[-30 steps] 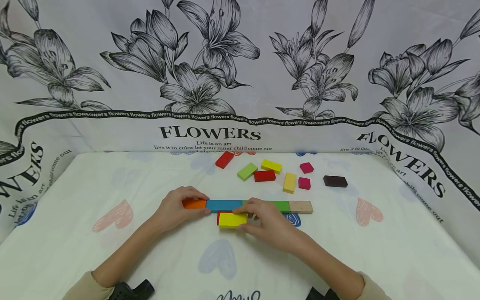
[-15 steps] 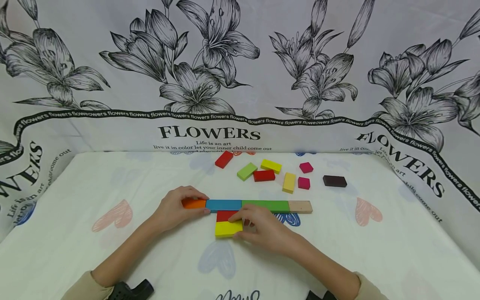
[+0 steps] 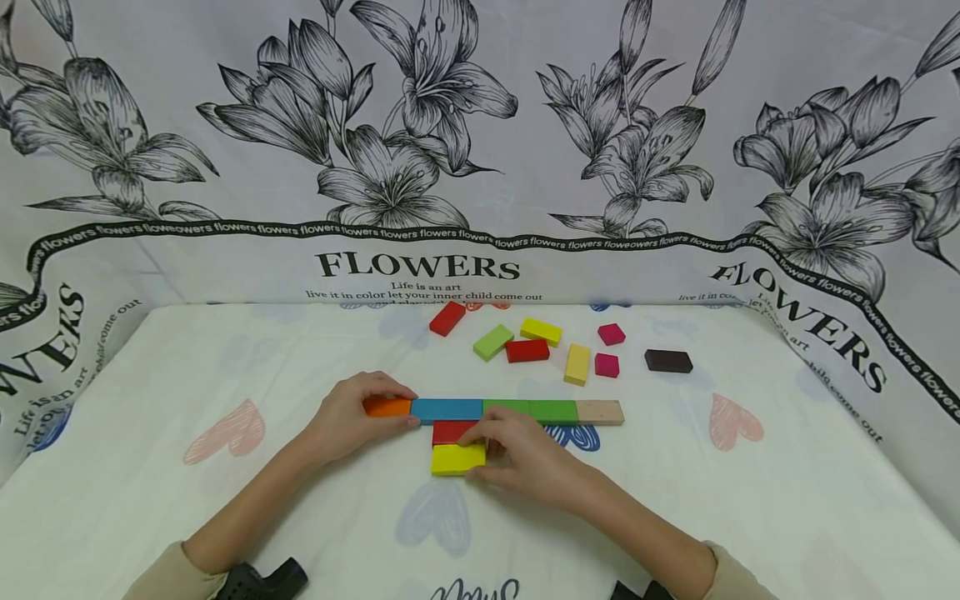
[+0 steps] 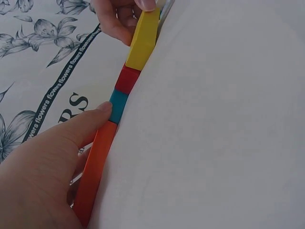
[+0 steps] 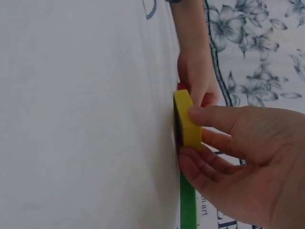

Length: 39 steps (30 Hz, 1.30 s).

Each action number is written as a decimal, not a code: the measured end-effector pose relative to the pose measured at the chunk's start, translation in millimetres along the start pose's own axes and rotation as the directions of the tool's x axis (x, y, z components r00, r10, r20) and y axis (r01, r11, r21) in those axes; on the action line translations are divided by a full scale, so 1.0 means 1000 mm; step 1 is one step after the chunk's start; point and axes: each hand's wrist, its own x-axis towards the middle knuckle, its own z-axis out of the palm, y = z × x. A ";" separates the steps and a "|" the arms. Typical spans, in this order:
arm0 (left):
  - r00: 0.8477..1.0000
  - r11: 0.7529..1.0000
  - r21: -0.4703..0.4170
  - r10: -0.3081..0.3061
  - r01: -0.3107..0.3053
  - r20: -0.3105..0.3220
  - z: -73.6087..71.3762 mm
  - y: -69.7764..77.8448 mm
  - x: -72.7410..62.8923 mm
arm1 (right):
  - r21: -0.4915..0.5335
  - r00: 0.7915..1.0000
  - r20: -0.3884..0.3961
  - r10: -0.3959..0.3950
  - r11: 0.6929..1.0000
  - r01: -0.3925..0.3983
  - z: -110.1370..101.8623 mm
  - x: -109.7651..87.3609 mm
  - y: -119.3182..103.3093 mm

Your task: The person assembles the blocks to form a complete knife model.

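The right hand has drawn the yellow block nearer, exposing the red block.

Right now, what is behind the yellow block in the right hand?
Behind the yellow block is a red block, then a blue block. In the head view, the right hand hides the red block's right end.

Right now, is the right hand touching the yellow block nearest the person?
Touching. The right wrist view shows the right hand pinching the yellow block, its thumb resting on the block with no gap.
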 end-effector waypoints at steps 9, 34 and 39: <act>1.000 1.000 0.009 0.007 -0.007 0.001 0.000 -0.001 0.001 | -0.010 1.000 -0.004 0.013 1.000 -0.013 0.005 0.000 0.002; 1.000 1.000 0.019 0.021 -0.021 0.002 0.000 -0.002 0.002 | 0.011 0.999 -0.028 0.029 1.000 -0.029 0.008 0.002 0.004; 0.999 0.998 0.034 0.051 -0.050 -0.002 0.001 -0.002 0.002 | 0.003 0.999 -0.033 0.030 1.000 -0.030 0.008 0.002 0.003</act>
